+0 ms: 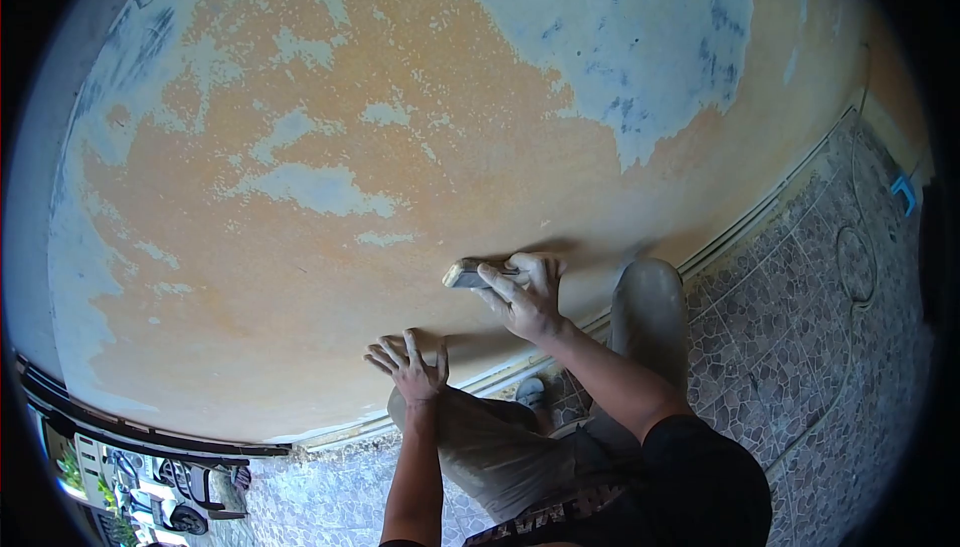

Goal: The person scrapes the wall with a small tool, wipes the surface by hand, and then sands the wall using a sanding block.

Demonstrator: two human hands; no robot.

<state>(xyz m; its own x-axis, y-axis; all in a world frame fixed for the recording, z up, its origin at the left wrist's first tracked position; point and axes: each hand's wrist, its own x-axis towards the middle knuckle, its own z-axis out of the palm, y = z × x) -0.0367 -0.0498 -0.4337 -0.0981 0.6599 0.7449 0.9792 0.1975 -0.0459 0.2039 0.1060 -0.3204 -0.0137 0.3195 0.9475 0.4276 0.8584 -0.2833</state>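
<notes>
My right hand (531,303), dusty with pale powder, grips a sanding block (464,274) against the wall (480,172). The block has a dark side and a light, worn end; its far part is hidden by my fingers. Lower and to the left, my left hand (413,374) rests on the same wall with its fingers spread and nothing in it. The wall is orange-tan, with whitish bare patches and bluish-grey marks on the large upper patch.
My knees are close to the wall's foot, with a sandal (531,391) between them. Stone-patterned tiles (770,337) cover the floor. A cable (853,265) and a blue object (904,195) lie at the right. A motorbike (165,487) stands at the lower left.
</notes>
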